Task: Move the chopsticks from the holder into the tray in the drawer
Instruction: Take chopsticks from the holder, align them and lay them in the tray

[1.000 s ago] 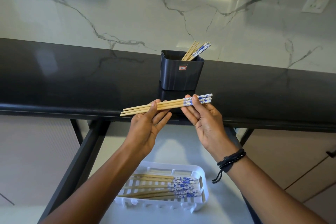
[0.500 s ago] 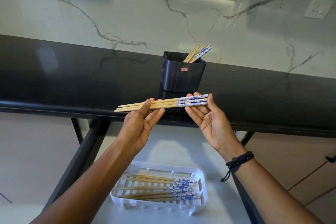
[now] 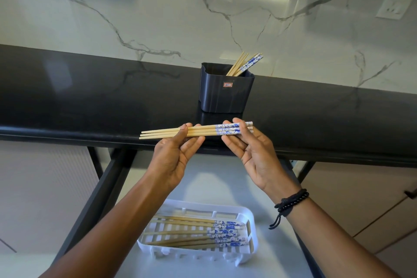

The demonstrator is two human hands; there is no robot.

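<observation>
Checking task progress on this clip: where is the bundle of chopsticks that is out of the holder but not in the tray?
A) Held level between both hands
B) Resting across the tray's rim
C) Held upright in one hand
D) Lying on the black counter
A: the held chopsticks lie level, pinched by the left hand and right hand, in front of the holder and above the tray.

Black countertop [image 3: 90,97], marble wall [image 3: 158,11], outlet [image 3: 393,6]

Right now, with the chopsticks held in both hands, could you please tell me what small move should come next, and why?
Probably lower the bundle of blue-patterned wooden chopsticks toward the white slatted plastic tray: left hand and right hand pinch it level, patterned ends right, like those lying inside.
</observation>
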